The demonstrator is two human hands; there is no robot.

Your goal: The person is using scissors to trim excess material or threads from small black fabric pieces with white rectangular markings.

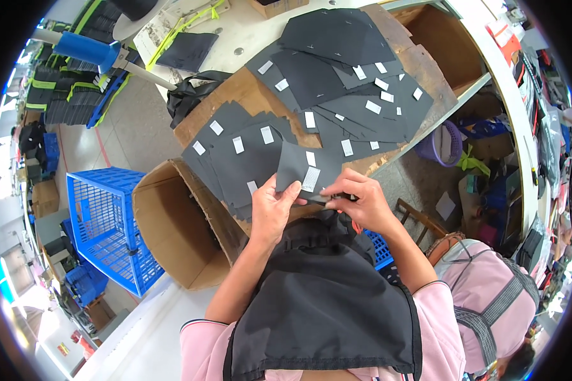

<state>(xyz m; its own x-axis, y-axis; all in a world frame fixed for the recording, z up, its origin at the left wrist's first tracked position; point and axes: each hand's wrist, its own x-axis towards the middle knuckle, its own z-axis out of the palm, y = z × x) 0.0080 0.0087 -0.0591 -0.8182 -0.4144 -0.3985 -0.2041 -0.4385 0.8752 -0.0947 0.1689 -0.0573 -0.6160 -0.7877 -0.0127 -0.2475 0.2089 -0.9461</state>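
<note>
My left hand (273, 208) pinches a dark grey fabric panel (292, 162) between thumb and fingers. A white label (311, 179) lies on this panel, close to the thumb. At the panel's lower right edge, my right hand (364, 198) is closed with fingertips pinched together. Something small and dark shows in that pinch, too hidden to name. Under the right hand a bit of orange-red (356, 226) peeks out. Fanned-out grey panels (225, 155) with white labels lie to the left, on a brown board (243, 91). More labelled panels (388, 120) overlap at the right, and a darker stack (327, 38) lies beyond.
Left of my arm stands an open cardboard box (171, 222) beside a blue plastic crate (105, 222). A blue-and-metal pole (86, 49) juts in at upper left. Beyond the table's right edge are a purple basket (443, 145) and a person in pink (489, 298).
</note>
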